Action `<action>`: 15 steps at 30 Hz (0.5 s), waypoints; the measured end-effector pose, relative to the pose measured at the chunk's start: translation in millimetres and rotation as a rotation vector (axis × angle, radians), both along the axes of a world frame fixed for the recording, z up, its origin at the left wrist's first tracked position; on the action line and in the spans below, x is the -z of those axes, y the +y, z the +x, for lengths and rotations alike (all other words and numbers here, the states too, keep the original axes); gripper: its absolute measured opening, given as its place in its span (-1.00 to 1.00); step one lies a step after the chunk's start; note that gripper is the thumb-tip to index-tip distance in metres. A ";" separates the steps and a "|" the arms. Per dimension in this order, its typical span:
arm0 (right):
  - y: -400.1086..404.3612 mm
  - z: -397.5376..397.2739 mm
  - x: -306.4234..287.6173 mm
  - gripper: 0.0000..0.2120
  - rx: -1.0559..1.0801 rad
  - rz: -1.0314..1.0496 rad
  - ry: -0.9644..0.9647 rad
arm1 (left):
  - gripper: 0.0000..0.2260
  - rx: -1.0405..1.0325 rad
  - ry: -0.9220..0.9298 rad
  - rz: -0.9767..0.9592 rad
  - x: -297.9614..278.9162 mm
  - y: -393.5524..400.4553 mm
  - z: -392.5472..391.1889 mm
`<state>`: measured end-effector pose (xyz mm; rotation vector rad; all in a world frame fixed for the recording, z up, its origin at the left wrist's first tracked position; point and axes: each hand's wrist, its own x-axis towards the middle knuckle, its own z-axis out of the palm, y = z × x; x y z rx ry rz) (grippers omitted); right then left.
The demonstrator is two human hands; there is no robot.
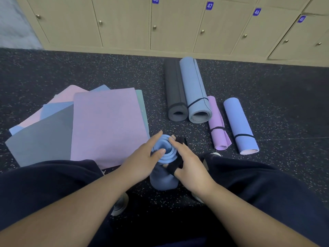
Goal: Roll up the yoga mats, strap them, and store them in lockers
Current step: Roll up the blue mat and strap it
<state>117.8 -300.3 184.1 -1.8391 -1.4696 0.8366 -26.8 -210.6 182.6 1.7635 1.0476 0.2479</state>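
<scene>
Blue rolled mat [164, 168] at lower centre of frame, standing on end on the floor [284, 104], long axis roughly vertical, spiral end pointing up at the camera. Left hand [142, 157] wraps the top, thumb on the spiral. Right hand [188, 161] pinches a black strap [175, 166] against the roll. Four strapped rolls lie right of centre, axes toward the lockers [178, 24].

Head-worn view, steeply down, close.

four rolled mats [199, 97] are laid before the lockers [178, 29]; flat mats [106, 125] are stacked leftward
</scene>
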 end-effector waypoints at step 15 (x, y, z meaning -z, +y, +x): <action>9.3 0.2 -11.2 -0.20 0.125 -0.120 -0.018 | -0.52 0.023 0.045 0.117 -0.7 1.4 28.5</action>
